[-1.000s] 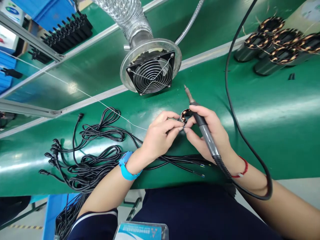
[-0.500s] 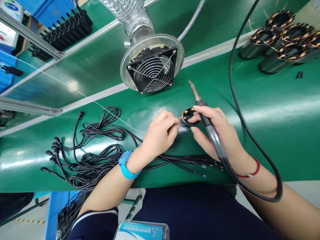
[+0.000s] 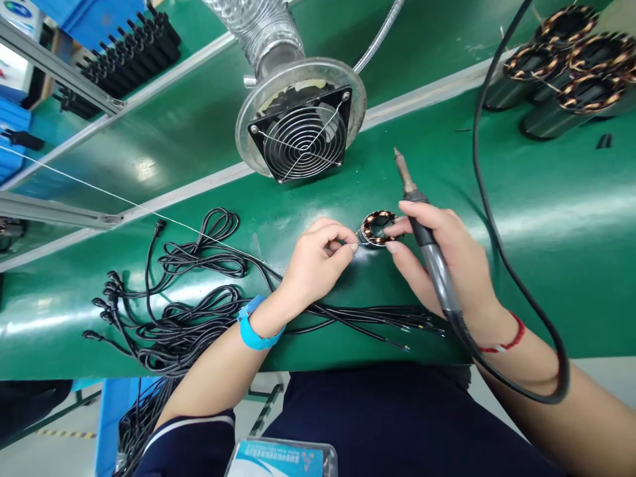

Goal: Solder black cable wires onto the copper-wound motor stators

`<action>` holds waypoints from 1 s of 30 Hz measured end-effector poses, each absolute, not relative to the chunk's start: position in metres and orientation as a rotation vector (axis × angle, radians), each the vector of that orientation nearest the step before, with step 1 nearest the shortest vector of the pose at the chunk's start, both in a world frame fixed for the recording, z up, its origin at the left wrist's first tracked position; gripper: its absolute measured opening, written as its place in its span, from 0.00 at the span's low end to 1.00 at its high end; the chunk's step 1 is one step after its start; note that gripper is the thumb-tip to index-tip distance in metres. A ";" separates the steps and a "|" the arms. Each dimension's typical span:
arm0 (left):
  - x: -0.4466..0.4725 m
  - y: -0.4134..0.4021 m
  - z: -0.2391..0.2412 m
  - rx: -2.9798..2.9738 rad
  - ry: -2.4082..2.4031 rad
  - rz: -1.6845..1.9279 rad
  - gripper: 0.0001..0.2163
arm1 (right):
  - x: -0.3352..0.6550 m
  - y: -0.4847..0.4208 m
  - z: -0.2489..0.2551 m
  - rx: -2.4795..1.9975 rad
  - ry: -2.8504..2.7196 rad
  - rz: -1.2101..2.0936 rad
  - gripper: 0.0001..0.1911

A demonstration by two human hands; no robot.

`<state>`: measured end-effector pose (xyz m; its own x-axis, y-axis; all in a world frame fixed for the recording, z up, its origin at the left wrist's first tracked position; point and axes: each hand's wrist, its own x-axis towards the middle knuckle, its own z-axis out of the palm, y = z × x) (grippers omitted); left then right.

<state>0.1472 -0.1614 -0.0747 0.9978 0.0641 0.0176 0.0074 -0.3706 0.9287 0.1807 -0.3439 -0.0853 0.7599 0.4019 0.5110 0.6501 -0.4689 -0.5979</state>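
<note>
My right hand (image 3: 450, 265) is closed round a soldering iron (image 3: 437, 271), its tip pointing up and away over the table. The thumb and index finger of that hand reach toward a motor stator (image 3: 378, 228) with copper windings, at its right rim. My left hand (image 3: 322, 258), thumb and fingertips pinched together, grips a thin wire at the stator's left side. A long, thin pale strand (image 3: 163, 216) comes in from the far left and runs to my left hand; its end is hidden there.
A fume extractor fan (image 3: 304, 142) on a foil duct hangs beyond the stator. Black power cords (image 3: 189, 331) lie to the left, their stripped ends (image 3: 407, 318) reaching under my wrists. Several wound stators (image 3: 556, 116) stand at back right. The iron's cable (image 3: 484, 172) loops on the right.
My right hand and the soldering iron have shifted slightly right, uncovering more of the stator. My left hand keeps its pinch near the stator's left side. The pale strand hangs straighter.
</note>
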 end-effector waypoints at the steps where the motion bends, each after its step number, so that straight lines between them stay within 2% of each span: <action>1: 0.147 -0.162 -0.075 1.935 0.061 0.053 0.05 | 0.176 -0.347 -0.085 -2.105 -0.758 -0.389 0.26; 6: 0.149 -0.165 -0.077 1.922 0.054 0.102 0.06 | 0.157 -0.360 -0.088 -1.870 -0.688 -0.478 0.25; 10: 0.150 -0.166 -0.077 1.982 0.021 0.150 0.06 | 0.155 -0.366 -0.088 -1.805 -0.823 -0.552 0.16; 13: 0.150 -0.166 -0.077 2.013 0.017 0.157 0.07 | 0.157 -0.368 -0.083 -1.753 -0.943 -0.464 0.12; 30: 0.152 -0.165 -0.076 2.051 -0.020 0.164 0.06 | 0.155 -0.367 -0.090 -1.761 -0.905 -0.416 0.14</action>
<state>0.1523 -0.1652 -0.0759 0.9905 0.0561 0.1256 -0.0851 -0.4678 0.8797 0.1551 -0.3671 -0.0897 0.6520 0.3744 0.6593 0.7443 -0.1499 -0.6508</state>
